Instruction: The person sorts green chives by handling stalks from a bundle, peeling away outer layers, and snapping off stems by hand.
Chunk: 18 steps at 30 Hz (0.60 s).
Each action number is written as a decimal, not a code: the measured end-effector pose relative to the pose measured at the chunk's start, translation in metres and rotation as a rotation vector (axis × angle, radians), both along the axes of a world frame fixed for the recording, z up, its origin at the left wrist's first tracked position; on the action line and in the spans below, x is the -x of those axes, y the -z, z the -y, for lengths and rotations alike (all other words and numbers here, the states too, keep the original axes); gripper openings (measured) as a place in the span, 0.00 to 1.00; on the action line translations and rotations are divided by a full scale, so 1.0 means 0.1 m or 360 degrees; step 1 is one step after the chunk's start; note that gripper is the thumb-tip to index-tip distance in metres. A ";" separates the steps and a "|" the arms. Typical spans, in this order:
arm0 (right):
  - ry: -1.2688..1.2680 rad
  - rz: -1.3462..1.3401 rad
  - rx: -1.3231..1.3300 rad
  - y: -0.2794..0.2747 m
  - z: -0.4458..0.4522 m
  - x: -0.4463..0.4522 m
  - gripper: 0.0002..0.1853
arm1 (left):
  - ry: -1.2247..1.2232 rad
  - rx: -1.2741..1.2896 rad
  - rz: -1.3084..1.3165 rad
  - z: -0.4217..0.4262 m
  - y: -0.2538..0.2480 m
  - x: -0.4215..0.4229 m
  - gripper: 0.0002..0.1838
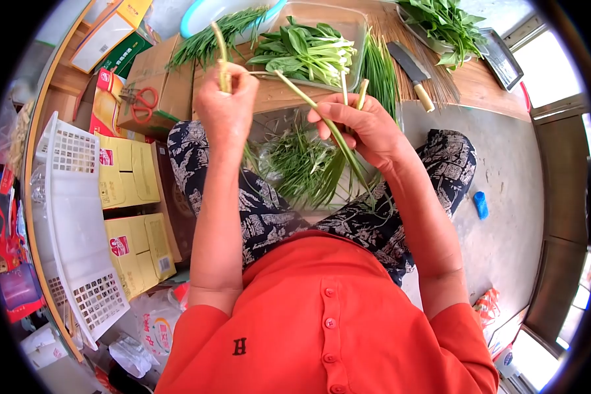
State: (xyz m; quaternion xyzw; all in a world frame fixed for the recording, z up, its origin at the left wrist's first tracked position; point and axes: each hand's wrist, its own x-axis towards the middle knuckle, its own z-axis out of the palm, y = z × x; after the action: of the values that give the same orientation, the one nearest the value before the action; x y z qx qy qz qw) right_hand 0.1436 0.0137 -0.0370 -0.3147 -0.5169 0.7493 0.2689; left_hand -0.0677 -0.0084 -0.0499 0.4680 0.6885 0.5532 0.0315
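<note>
My left hand (226, 98) is closed in a fist around a thick, pale yellow-green stalk (219, 49), which sticks up above it. To its right, my right hand (361, 128) pinches several long green stalks (302, 95) between thumb and fingers. Their narrow leaves (331, 180) trail down towards my lap. Below my hands, between my knees, lies a loose heap of thin green leaves and trimmings (295, 161). Beyond the hands, leafy greens with pale stems (308, 49) fill a clear plastic tray (360, 23).
A knife (407, 65) with a wooden handle lies on the wooden table (479, 98), beside long thin green leaves (379, 69). Red-handled scissors (143, 105) stick out at a cardboard box (167, 79). A blue-rimmed basin (194, 20), more greens (446, 26) and a white plastic rack (79, 217) surround me.
</note>
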 end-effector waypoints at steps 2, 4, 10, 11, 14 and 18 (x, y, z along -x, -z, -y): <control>0.0051 -0.0194 0.0174 0.03 -0.01 -0.05 0.10 | 0.0082 0.0037 0.0239 0.03 0.03 0.11 0.04; 0.0041 -0.0142 0.0111 0.06 -0.04 -0.07 0.11 | 0.0121 0.0059 0.0172 0.10 -0.04 0.07 0.04; 0.0215 0.0066 -0.0418 0.13 0.03 0.08 0.09 | 0.0960 0.0371 0.1162 0.26 -0.15 -0.35 0.08; 0.0203 0.0101 -0.0457 0.11 0.03 0.08 0.08 | 0.0978 0.0354 0.1212 0.28 -0.19 -0.38 0.08; 0.0244 0.0154 -0.0795 0.17 0.03 0.11 0.09 | 0.0907 0.0324 0.1216 0.27 -0.17 -0.40 0.08; 0.0232 0.0329 -0.0834 0.12 0.05 0.10 0.09 | 0.0913 0.0334 0.1226 0.28 -0.17 -0.38 0.07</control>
State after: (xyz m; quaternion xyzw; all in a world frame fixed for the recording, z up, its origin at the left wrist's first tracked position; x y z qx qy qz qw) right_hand 0.1333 0.0085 -0.0493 -0.3455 -0.6935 0.5329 0.3401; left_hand -0.0296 -0.0359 -0.0329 0.3945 0.5223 0.5826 0.4818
